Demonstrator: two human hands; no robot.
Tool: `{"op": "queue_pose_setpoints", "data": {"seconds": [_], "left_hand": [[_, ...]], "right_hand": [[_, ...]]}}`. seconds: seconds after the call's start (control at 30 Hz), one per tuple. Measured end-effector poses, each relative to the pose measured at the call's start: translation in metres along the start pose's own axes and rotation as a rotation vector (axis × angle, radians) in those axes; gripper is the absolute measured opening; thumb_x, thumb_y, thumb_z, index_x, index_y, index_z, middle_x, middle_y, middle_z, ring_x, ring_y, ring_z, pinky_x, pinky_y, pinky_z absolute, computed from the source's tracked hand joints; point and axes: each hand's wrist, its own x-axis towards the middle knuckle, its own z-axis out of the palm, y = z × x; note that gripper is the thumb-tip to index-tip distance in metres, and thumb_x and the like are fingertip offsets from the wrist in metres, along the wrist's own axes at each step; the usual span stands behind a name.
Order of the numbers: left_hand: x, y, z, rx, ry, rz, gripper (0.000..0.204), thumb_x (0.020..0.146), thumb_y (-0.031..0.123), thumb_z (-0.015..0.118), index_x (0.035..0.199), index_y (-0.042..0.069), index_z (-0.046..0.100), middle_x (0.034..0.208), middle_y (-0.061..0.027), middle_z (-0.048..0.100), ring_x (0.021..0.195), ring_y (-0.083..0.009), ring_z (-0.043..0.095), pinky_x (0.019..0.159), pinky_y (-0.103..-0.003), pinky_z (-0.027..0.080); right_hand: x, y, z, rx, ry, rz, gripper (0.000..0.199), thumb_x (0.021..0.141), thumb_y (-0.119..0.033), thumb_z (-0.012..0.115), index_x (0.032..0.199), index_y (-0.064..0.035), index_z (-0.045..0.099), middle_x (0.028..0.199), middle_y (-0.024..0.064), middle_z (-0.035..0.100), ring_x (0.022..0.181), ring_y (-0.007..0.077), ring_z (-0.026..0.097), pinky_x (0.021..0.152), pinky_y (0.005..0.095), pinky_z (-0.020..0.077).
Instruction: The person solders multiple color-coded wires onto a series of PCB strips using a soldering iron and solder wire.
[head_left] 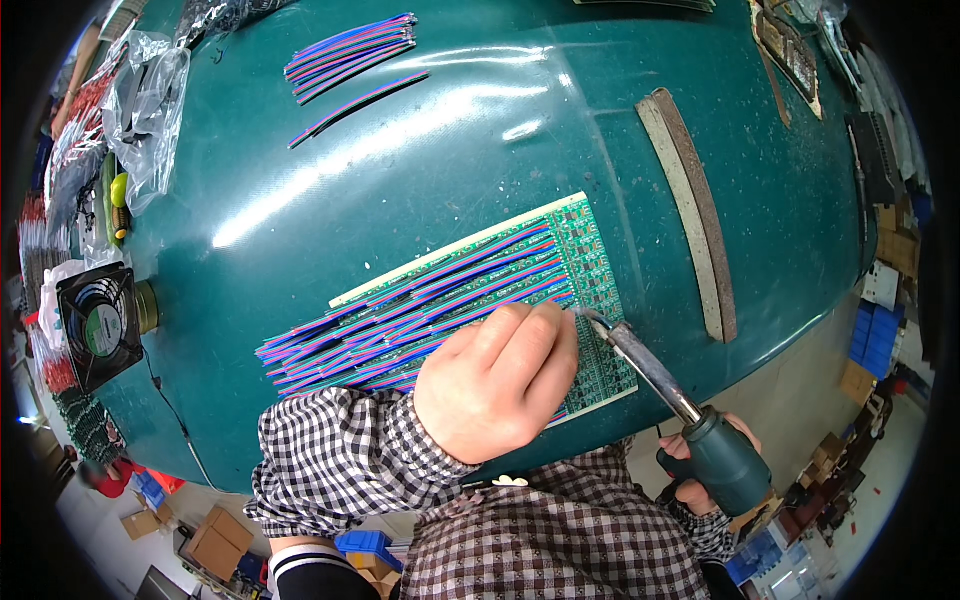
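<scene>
Green circuit panel (pixel 590 300): laid flat near the front edge of the teal surface (pixel 400 180), slightly right of centre; its near edge is partly covered by the left hand.
Ribbon wires on panel (pixel 400 315): multicoloured red, blue and purple strips are laid side by side across the panel, their free ends reaching past its left edge onto the surface.
Left hand (pixel 497 380): curled into a loose fist and pressed down on the wires and the panel; fingertips are tucked under, so whether a wire is pinched cannot be told.
Right hand (pixel 700 470): clenched around the dark green handle of the soldering iron (pixel 660 385), just off the front edge of the surface.
Iron tip: held at the panel just beside the left-hand fingers; contact with the board cannot be confirmed.
Spare wires (pixel 350 55): a bundle and a single strip are placed near the far edge, left of centre, well apart from the panel.
Cooling fan (pixel 98 325): a black square fan is stood at the left edge.
Brown strip (pixel 690 210): a long curved strip is laid toward the right edge.
Plastic bags (pixel 150 100): clear bags are piled at the far left corner.
</scene>
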Motion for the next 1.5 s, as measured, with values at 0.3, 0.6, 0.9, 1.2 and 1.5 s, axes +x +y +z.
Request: {"op": "queue_pose_setpoints", "data": {"seconds": [0.3,0.6,0.9,1.2,1.5], "left_hand": [[-0.002,0.002,0.003,0.025,0.027,-0.009,0.039,0.069,0.006,0.071,0.106,-0.006,0.074,0.103,-0.0122,0.065,0.084,-0.0228,0.067,0.071,-0.032,0.058],[-0.001,0.004,0.005,0.076,0.044,0.004,0.038,0.070,0.006,0.071,0.106,-0.005,0.074,0.103,-0.0119,0.066,0.083,-0.0222,0.067,0.069,-0.031,0.057],[-0.005,0.005,0.010,0.184,0.070,0.038,0.038,0.070,0.009,0.067,0.105,-0.006,0.072,0.103,-0.0122,0.066,0.091,-0.0216,0.067,0.072,-0.028,0.055],[-0.006,0.007,0.010,0.190,0.081,0.032,0.037,0.071,0.009,0.067,0.103,-0.006,0.072,0.103,-0.0124,0.066,0.091,-0.0216,0.067,0.074,-0.028,0.055],[-0.006,0.007,0.012,0.207,0.090,0.031,0.035,0.071,0.008,0.068,0.102,-0.006,0.072,0.103,-0.0114,0.066,0.091,-0.0204,0.067,0.073,-0.028,0.054]], "right_hand": [[-0.001,0.007,-0.006,-0.013,-0.037,-0.026,0.070,0.078,-0.075,0.077,0.100,-0.0082,0.080,0.085,0.0041,0.073,0.070,0.0250,0.068,0.067,0.0376,0.0546],[-0.002,0.009,0.001,0.268,0.046,0.049,0.068,0.084,-0.073,0.072,0.105,-0.0090,0.080,0.087,0.0005,0.075,0.072,0.0224,0.069,0.070,0.0374,0.0542],[0.008,-0.009,-0.001,-0.022,-0.021,-0.001,0.068,0.078,-0.075,0.077,0.094,-0.0092,0.080,0.082,0.0020,0.074,0.071,0.0228,0.068,0.066,0.0364,0.0538],[0.006,-0.005,-0.002,-0.037,-0.061,0.022,0.068,0.078,-0.074,0.078,0.093,-0.0085,0.080,0.086,0.0045,0.075,0.071,0.0250,0.068,0.065,0.0375,0.0548],[0.001,-0.001,-0.002,-0.041,-0.033,0.009,0.068,0.076,-0.073,0.080,0.094,-0.0073,0.080,0.087,0.0070,0.076,0.073,0.0271,0.070,0.068,0.0382,0.0566]]}}
